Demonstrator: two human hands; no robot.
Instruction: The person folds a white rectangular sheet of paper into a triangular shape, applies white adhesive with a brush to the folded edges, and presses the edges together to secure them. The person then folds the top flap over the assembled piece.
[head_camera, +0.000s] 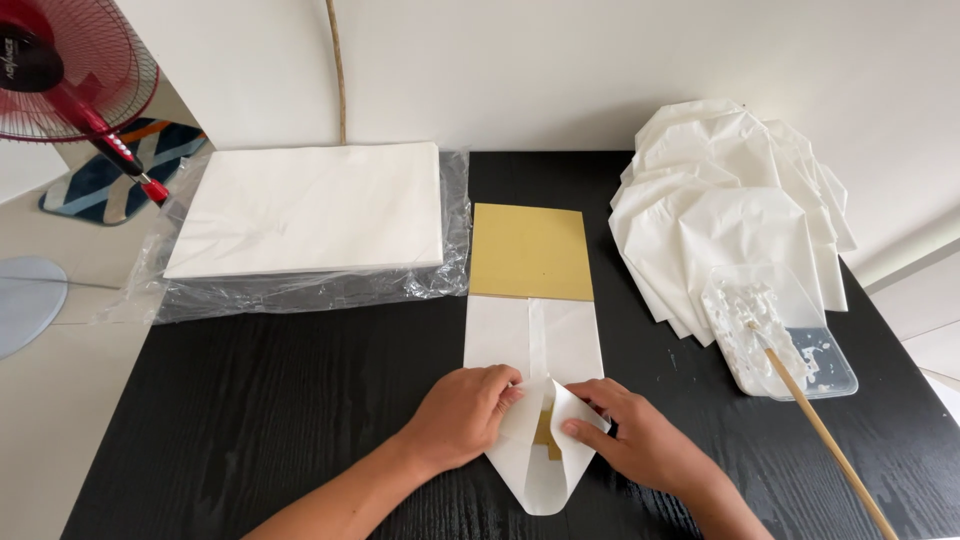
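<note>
Under my fingers: white paper bag, flaps half-folded over tan cardboard template.
Left hand: fingers together, pressing flap.
Right hand: pinched the flap.
Left undone, I judged: gluing.

we see worktop black, wood-grained | folded paper bag white | card insert mustard-tan | paper stack white in clear wrap | fan red | glue tray clear, white smears | stick tan
</note>
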